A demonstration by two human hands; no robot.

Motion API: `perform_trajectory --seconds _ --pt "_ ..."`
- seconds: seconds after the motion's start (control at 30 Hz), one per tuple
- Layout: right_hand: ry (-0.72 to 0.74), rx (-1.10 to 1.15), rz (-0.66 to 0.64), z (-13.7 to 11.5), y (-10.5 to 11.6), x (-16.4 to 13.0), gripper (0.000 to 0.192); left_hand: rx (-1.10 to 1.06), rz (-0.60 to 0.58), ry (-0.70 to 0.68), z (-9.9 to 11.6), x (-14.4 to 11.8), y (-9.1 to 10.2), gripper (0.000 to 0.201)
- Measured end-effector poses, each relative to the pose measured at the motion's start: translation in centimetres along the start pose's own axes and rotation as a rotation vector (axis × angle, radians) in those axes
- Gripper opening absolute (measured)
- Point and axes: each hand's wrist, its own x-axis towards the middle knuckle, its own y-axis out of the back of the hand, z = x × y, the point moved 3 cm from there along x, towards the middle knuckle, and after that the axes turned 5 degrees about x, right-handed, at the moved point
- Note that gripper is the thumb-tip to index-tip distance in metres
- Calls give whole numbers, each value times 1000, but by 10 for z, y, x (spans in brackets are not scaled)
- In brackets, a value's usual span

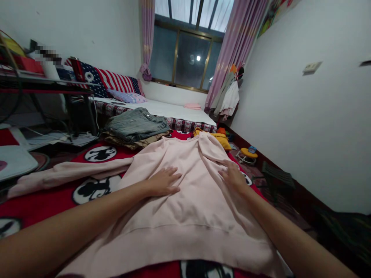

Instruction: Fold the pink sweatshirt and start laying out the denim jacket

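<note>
The pale-pink sweatshirt (191, 200) lies spread on the red patterned blanket (49, 202), hem toward the person. The left hand (164, 181) rests palm-down mid-sweatshirt, fingers apart, apparently to steady the cloth. The right hand (234, 177) contacts the sweatshirt's right side (whether its fingers pinch fabric cannot be told). Folded denim (136, 123) sits beyond the sweatshirt's outstretched left-side sleeve (72, 172), leaving it unobstructed.

Your left forearm (87, 214) and right forearm (285, 231) are bare, each broad at the lower edge of view and tapering smoothly to a slimmer, uncovered wrist (147, 188). Your left hand (162, 182) and right hand (234, 177) are likewise bare, with slender fingers (174, 177); the nails are too blurred to distinguish.
</note>
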Motion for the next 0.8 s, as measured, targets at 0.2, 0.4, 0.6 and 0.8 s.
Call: perform_trajectory --seconds 0.2,0.4,0.6,0.8 --pt "-107 -135 -175 -4 -25 14 39 -99 -11 -22 -6 1 -4 62" --pt "-184 -223 -79 34 8 28 30 -209 534 235 -85 -21 62 36" --pt "-345 -435 -159 6 17 39 31 -36 395 561 -150 -32 68 41" --pt "36 -201 -77 -80 -33 24 27 -62 268 687 -141 -12 54 40"
